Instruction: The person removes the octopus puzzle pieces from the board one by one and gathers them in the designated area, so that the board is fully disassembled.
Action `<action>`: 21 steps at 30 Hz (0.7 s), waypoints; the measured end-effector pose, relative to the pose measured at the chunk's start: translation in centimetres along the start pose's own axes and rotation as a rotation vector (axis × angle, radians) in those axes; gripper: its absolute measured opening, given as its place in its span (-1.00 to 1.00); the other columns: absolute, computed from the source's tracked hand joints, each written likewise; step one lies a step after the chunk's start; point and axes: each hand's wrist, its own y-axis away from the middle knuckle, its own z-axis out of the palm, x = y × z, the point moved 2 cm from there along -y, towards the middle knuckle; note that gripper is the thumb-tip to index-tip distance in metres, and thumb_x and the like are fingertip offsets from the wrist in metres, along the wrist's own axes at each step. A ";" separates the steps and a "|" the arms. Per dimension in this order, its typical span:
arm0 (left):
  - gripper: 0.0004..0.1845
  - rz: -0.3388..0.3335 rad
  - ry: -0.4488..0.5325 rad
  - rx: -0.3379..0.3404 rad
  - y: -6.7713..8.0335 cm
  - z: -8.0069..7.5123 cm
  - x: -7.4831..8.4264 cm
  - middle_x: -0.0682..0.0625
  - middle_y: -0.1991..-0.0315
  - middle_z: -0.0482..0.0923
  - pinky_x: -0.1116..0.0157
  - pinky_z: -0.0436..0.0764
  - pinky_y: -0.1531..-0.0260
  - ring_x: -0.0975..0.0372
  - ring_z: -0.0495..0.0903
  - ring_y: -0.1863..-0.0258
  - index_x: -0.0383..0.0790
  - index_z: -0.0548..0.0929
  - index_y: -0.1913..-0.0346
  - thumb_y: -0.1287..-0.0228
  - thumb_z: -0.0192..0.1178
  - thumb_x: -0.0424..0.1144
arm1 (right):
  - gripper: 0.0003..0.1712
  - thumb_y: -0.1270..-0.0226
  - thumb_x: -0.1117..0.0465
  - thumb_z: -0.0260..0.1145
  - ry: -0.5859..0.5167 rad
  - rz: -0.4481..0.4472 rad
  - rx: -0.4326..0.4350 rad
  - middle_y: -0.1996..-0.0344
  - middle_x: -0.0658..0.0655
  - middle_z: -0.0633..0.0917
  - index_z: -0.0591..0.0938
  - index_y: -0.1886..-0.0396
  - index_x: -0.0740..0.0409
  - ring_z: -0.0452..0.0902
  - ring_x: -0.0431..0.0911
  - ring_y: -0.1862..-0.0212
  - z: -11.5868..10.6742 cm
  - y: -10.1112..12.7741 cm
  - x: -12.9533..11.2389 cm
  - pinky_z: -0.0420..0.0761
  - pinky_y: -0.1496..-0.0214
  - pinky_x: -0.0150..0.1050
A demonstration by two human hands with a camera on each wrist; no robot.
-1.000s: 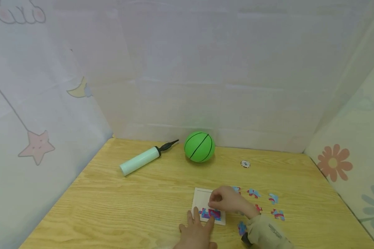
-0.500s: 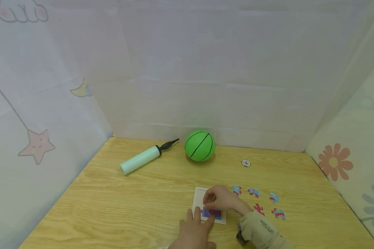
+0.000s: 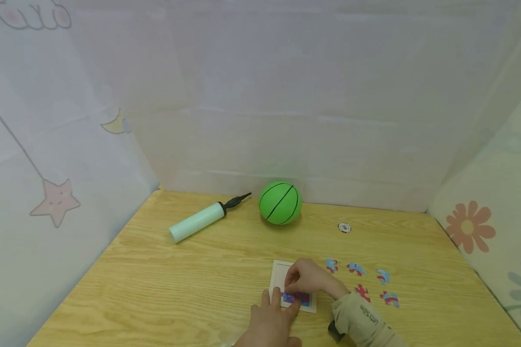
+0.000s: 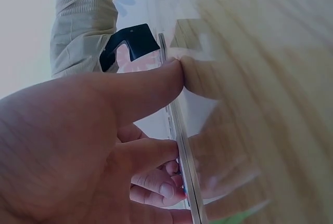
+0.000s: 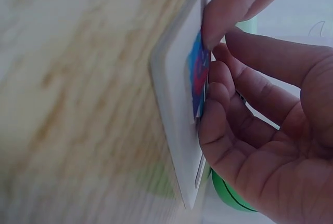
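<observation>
A small white puzzle tray (image 3: pixel 277 279) lies on the table with joined blue, pink and purple jigsaw pieces (image 3: pixel 304 299) along its near edge. My left hand (image 3: pixel 270 320) rests spread at the tray's near left corner, its straight fingers touching frame and pieces. Over the tray, my right hand (image 3: pixel 308 278) has thumb and index finger brought together at a jigsaw piece in the near row; the fingertips largely hide it. In the right wrist view, the right hand's curled fingers (image 5: pixel 216 125) lie against the tray beside the blue and pink pieces (image 5: pixel 199 73).
Several loose jigsaw pieces (image 3: pixel 361 292) lie to the right of the tray. Behind stand a green ball (image 3: pixel 280 203) and a pale green hand pump (image 3: pixel 197 222). A poker chip (image 3: pixel 344 227) lies at the back right. Printed cloth walls (image 3: pixel 243 96) enclose the table (image 3: pixel 191 289).
My right hand has come down and slightly left, from above the tray to the jigsaw pieces in its near row. The left hand stays nearly in place.
</observation>
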 end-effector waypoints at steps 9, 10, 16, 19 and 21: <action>-0.22 -0.002 0.008 -0.012 -0.1 0.3 -0.1 -0.19 -0.33 0.27 -0.17 0.57 0.14 -0.20 0.31 -0.25 0.29 0.43 -0.30 0.08 0.27 0.37 | -0.89 -0.10 0.30 0.44 0.011 -0.011 -0.001 0.64 -0.14 0.61 0.70 0.57 0.11 0.43 -0.36 0.58 0.4 -0.2 0.3 0.47 0.49 -0.42; -0.22 0.001 0.007 -0.010 0.0 0.3 -0.1 -0.19 -0.33 0.27 -0.17 0.57 0.15 -0.20 0.32 -0.24 0.29 0.44 -0.30 0.08 0.27 0.37 | -0.89 -0.11 0.29 0.44 0.007 -0.007 -0.001 0.64 -0.13 0.61 0.70 0.57 0.11 0.43 -0.35 0.58 0.4 -0.1 0.3 0.47 0.49 -0.42; -0.21 -0.003 0.008 -0.022 -0.2 0.2 -0.1 -0.20 -0.35 0.26 -0.16 0.58 0.17 -0.21 0.31 -0.25 0.29 0.42 -0.31 0.08 0.27 0.37 | -0.90 -0.10 0.29 0.44 -0.012 0.019 0.001 0.62 -0.09 0.61 0.68 0.55 0.12 0.43 -0.31 0.57 0.3 0.1 -0.2 0.46 0.50 -0.40; -0.20 0.001 0.010 -0.021 -0.1 0.2 -0.1 -0.21 -0.35 0.25 -0.17 0.58 0.17 -0.22 0.30 -0.26 0.27 0.42 -0.31 0.08 0.27 0.36 | -0.89 -0.11 0.29 0.44 -0.014 0.029 -0.003 0.61 -0.08 0.61 0.67 0.54 0.12 0.44 -0.29 0.57 0.2 0.1 -0.3 0.46 0.50 -0.40; -0.20 0.010 0.001 -0.013 0.0 0.2 -0.1 -0.21 -0.34 0.26 -0.16 0.59 0.18 -0.22 0.31 -0.25 0.27 0.42 -0.31 0.08 0.27 0.36 | -0.89 -0.11 0.29 0.44 -0.013 0.033 -0.006 0.61 -0.08 0.60 0.66 0.54 0.11 0.44 -0.29 0.57 0.2 0.2 -0.4 0.46 0.50 -0.40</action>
